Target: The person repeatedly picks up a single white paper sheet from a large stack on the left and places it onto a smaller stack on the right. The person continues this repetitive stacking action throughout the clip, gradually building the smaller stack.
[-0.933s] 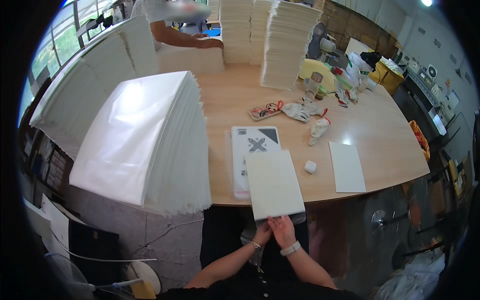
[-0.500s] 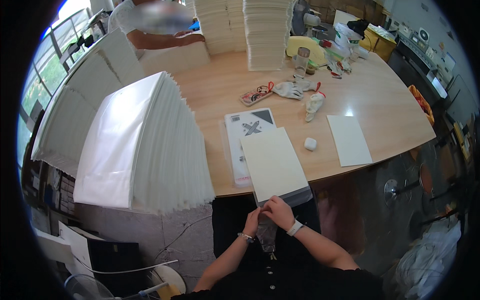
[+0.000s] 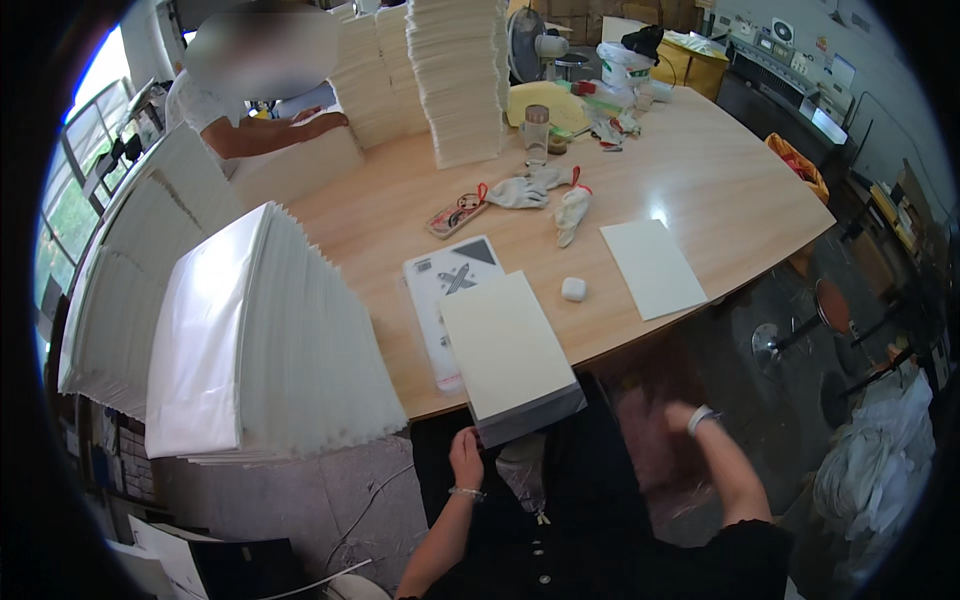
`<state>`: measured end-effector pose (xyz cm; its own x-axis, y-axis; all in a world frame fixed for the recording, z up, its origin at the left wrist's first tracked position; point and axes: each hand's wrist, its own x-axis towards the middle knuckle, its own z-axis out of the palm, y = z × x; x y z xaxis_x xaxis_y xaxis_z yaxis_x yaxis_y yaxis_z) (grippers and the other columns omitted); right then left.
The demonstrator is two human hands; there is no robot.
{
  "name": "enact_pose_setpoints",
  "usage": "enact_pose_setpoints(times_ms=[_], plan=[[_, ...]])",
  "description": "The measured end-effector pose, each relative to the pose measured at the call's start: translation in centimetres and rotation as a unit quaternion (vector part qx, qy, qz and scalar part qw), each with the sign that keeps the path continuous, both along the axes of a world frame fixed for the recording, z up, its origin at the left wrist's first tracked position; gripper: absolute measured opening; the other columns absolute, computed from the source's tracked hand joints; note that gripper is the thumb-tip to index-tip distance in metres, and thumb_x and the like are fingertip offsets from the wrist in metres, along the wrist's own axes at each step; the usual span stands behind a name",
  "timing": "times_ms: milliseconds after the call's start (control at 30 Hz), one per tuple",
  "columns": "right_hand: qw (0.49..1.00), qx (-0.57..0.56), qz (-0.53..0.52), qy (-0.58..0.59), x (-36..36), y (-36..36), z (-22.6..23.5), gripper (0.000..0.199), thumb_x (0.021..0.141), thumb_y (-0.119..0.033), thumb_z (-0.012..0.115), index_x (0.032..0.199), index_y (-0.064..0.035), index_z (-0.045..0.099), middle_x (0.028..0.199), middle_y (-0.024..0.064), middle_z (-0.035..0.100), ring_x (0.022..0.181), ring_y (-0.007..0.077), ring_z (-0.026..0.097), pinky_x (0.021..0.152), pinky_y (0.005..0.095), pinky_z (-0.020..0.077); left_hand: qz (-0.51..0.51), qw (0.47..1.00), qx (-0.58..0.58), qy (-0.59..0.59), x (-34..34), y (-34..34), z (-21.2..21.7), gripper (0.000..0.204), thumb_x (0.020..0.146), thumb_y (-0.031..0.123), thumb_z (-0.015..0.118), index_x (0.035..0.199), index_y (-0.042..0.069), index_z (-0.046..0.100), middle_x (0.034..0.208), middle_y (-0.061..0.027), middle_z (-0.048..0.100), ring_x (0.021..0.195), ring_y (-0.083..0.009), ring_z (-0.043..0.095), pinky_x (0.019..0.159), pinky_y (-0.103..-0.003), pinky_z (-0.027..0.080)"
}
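At the near edge of the wooden surface (image 3: pixel 700 170) I see a cream flat board (image 3: pixel 507 343) lying over a grey sheet whose end overhangs the edge. My left hand (image 3: pixel 465 458) sits just below that overhanging corner, its fingers curled at the sheet's lower edge; I cannot tell whether they pinch it. My right hand (image 3: pixel 685 418) is off to the right, away from the board, blurred, so I cannot tell how its fingers stand. The board's long axis runs from me toward the far side, tilted slightly left. Under its far end lies a white printed card (image 3: pixel 445 275). To the left a tall slanted stack of white sheets (image 3: pixel 270 340) crowds the board's side. To the right lie a small white case (image 3: pixel 573 289) and a second cream sheet (image 3: pixel 652 268), well apart. Farther off are white gloves (image 3: pixel 545 195), a glass jar (image 3: pixel 537 135) and tall paper piles (image 3: pixel 455 75), where another person's hand (image 3: pixel 325 122) rests. Shelves and machines line the room's right wall.
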<state>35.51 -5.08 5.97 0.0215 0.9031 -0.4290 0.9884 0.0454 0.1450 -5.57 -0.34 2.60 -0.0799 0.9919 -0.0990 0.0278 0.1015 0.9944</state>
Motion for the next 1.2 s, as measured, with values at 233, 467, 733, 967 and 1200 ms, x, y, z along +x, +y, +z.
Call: enact_pose_setpoints(times_ms=[233, 467, 733, 967, 1200], plan=[[0.851, 0.332, 0.058, 0.403, -12.1, 4.5, 3.0, 0.045, 0.065, -0.004, 0.062, 0.107, -0.0128, 0.050, 0.102, 0.0104, 0.047, 0.078, 0.0268, 0.053, 0.067, 0.0336, 0.0455, -0.093, 0.792, 0.355, 0.489, -0.8, 2.1, 5.8, 0.038, 0.065, 0.007, 0.064, 0.102, 0.008, 0.052, 0.104, -0.0134, 0.047, 0.093, -0.0303, 0.045, 0.078, -0.037, 0.039], [0.812, 0.190, 0.116, 0.540, -11.0, 9.7, 3.8, 0.014, 0.075, -0.019, 0.055, 0.071, -0.0049, 0.057, 0.067, 0.0102, 0.056, 0.065, 0.0266, 0.055, 0.059, 0.0327, 0.0448, -0.188, 0.841, 0.353, 0.365, -2.0, 4.5, 5.6, 0.014, 0.072, 0.014, 0.062, 0.070, 0.003, 0.053, 0.065, -0.0077, 0.053, 0.058, -0.0214, 0.054, 0.052, -0.030, 0.045], [0.871, 0.292, -0.122, 0.376, -14.9, 9.3, 2.8, 0.020, 0.076, -0.019, 0.047, 0.067, -0.0015, 0.052, 0.063, 0.0192, 0.054, 0.059, 0.0353, 0.054, 0.055, 0.0415, 0.0440, -0.006, 0.967, -0.235, -0.100, -0.3, 4.1, 2.9, 0.034, 0.084, 0.039, 0.042, 0.089, 0.006, 0.049, 0.069, -0.0035, 0.054, 0.053, -0.0123, 0.054, 0.040, -0.021, 0.040], [0.619, 0.173, -0.231, 0.730, -15.7, 7.9, 1.1, 0.019, 0.080, -0.011, 0.051, 0.096, -0.0021, 0.046, 0.064, 0.0021, 0.051, 0.052, 0.0076, 0.047, 0.044, 0.0202, 0.0380, -0.149, 0.988, -0.034, -0.012, 0.7, 5.5, 8.9, 0.024, 0.085, 0.029, 0.044, 0.088, 0.006, 0.041, 0.066, -0.0024, 0.051, 0.048, -0.0098, 0.048, 0.039, -0.019, 0.036], [0.504, 0.146, -0.080, 0.847, -21.8, 7.8, 11.7, 0.035, 0.079, -0.006, 0.052, 0.113, -0.0030, 0.046, 0.077, -0.0012, 0.050, 0.068, 0.0051, 0.047, 0.059, 0.0186, 0.0393, -0.187, 0.900, 0.281, 0.276, -2.6, -0.2, 29.9, 0.021, 0.081, 0.013, 0.049, 0.096, 0.001, 0.042, 0.062, -0.0154, 0.050, 0.051, -0.0233, 0.051, 0.045, -0.034, 0.037]])
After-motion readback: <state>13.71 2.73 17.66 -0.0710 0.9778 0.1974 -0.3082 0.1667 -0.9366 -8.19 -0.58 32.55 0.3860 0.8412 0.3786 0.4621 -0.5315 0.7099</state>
